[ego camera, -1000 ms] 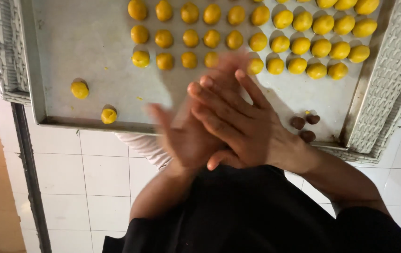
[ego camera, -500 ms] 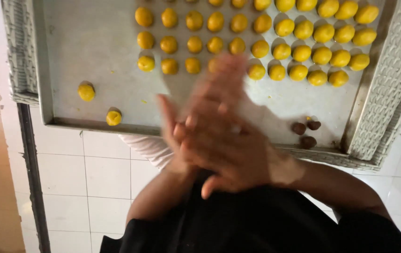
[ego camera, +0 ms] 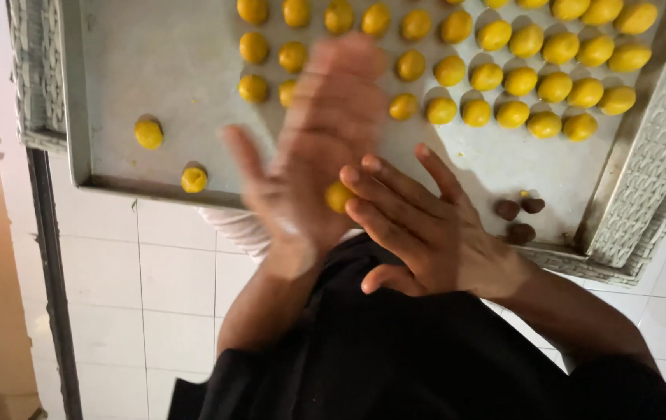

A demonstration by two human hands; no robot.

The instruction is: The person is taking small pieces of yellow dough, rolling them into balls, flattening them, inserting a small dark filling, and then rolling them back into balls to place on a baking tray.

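Yellow dough ball [ego camera: 338,196], small and rounded, pressed between two flat palms at the tray's [ego camera: 115,93] 6 o'clock edge. Judged soft, light, easily dented; best cradled in the palm hollow, not pinched. Left hand [ego camera: 313,155]: motion-blurred, fingers straight and splayed, palm against the ball. Right hand [ego camera: 426,225]: fingers extended, slightly fanned, tips covering the ball. Finished balls [ego camera: 520,82] in rows toward 12 o'clock; three brown pieces [ego camera: 520,218] at 3 o'clock
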